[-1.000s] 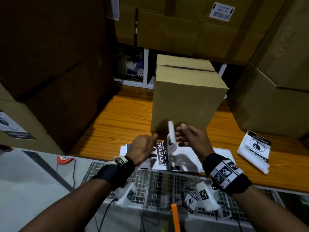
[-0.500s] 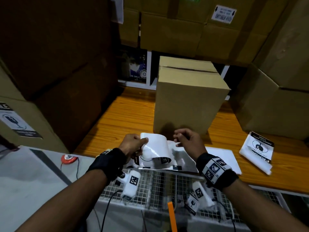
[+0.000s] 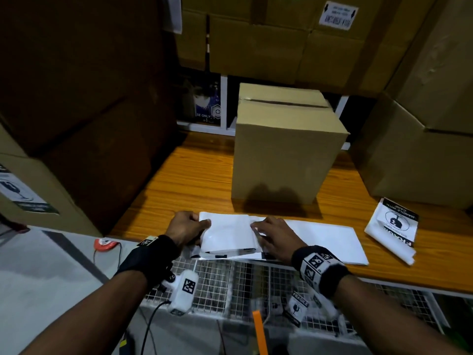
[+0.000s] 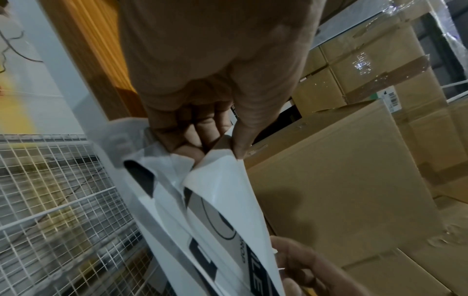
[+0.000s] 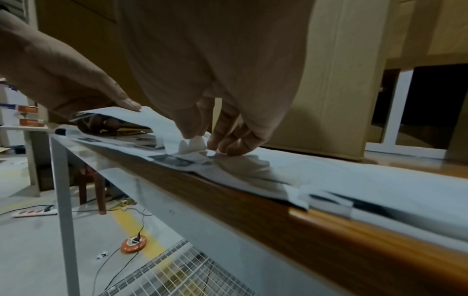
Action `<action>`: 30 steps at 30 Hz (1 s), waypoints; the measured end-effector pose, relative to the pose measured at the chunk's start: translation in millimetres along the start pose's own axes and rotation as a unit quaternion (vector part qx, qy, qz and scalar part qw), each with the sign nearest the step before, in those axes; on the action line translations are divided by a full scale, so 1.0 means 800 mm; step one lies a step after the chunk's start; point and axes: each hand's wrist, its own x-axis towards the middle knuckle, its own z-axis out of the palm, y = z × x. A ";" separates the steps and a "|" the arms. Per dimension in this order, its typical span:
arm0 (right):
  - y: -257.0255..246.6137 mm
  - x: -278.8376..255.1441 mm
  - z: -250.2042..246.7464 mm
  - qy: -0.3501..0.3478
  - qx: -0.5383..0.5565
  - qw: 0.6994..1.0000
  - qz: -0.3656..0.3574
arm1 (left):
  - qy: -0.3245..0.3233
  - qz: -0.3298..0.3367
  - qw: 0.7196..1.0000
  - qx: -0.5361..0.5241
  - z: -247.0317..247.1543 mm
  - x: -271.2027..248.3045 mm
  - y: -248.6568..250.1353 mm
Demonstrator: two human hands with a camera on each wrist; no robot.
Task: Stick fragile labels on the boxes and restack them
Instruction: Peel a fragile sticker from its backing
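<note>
Now a label (image 3: pixel 225 235) is held white side up between both hands at the near edge of the table (image 3: pixel 194 180), its printed face turned down — black lettering shows on its underside in the left wrist view. The left hand (image 3: pixel 184 229) is clamped on the label's left edge, thumb on top and fingers curled beneath. The right hand (image 3: pixel 275 235) is seen at the label's right edge with its fingers (image 5: pixel 228 138) bent down onto the paper; a corner is pinched between thumb and fingertips in the right wrist view. The hands are kept apart, one at each end of the label.

Beneath the label, a pile of sheets (image 3: pixel 320 239) is spread flat along the table edge, some white, some printed in black. Just behind the hands, a closed box (image 3: pixel 281 149) is stood upright on the table, its near face bare; a shadow is cast at its foot. Farther right, a second bundle of labels (image 3: pixel 391 230) is laid on the table, well apart from the hands, a round black emblem visible on top. Large cartons (image 3: pixel 76 98) are stacked to the left, right and rear — one at far left is already marked with a sticker (image 3: pixel 20 193). A wire rack (image 3: pixel 222 283) is seen below the table edge.
</note>
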 end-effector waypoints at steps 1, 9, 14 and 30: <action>0.000 0.001 0.000 0.003 -0.005 1.000 0.003 | 0.002 -0.002 1.000 0.001 0.000 0.000 0.000; -0.004 0.009 0.002 -0.014 -0.103 0.995 -0.003 | 0.000 -0.006 1.000 0.010 -0.005 -0.002 -0.002; -0.008 0.008 0.001 -0.041 -0.158 0.986 -0.017 | -0.007 -0.001 1.000 0.030 -0.007 0.000 -0.003; -0.025 -0.010 0.000 -0.077 -0.260 0.962 -0.004 | -0.010 0.003 0.999 0.035 -0.008 0.006 -0.006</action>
